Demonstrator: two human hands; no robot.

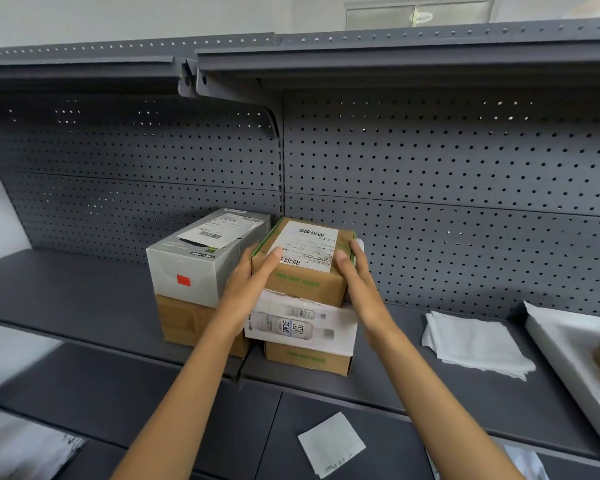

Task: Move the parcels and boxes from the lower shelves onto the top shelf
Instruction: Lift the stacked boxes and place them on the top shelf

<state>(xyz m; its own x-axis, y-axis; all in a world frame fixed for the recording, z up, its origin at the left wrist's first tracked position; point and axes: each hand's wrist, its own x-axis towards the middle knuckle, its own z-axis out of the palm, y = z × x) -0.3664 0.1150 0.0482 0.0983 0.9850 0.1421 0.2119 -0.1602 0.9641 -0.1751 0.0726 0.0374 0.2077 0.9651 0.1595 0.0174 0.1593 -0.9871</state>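
A brown cardboard box with green print and a white shipping label (303,261) tops a stack on the middle shelf (84,306). My left hand (253,282) presses its left side and my right hand (355,275) its right side, so both grip it. Under it lie a white box printed with bottles (302,325) and another brown box (307,360). Left of this stack a grey box with a label and a red sticker (201,258) rests on a brown box (184,323). The top shelf (395,60) runs overhead; its upper surface is hidden.
Folded white cloths (478,344) lie on the middle shelf to the right, beside a white tray-like item (568,344) at the right edge. A white paper square (331,443) sits on the lower shelf (118,393). A perforated grey back panel (430,168) stands behind.
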